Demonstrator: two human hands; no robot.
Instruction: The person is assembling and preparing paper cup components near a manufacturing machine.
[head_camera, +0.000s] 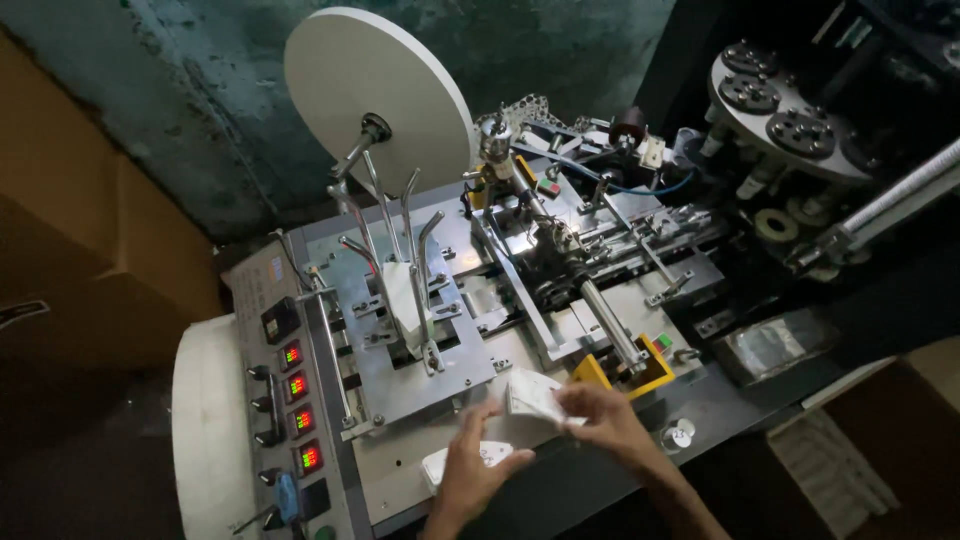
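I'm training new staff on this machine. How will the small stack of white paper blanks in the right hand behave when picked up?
The stack of white paper blanks looks thin and flat, so probably light and a bit floppy. The right hand pinches it at one edge; loose sheets may well fan or slip apart. The left hand rests on a second white stack, which suggests they slide easily on the metal machine bed.

The machine's flat plate is smooth grey metal, and the bent rods and the long roller on it are shiny metal. The big round disc looks like matt white paper, and so do the thin white pieces in the right hand. The wall behind is rough and patchy, and the box looks like plain brown cardboard.
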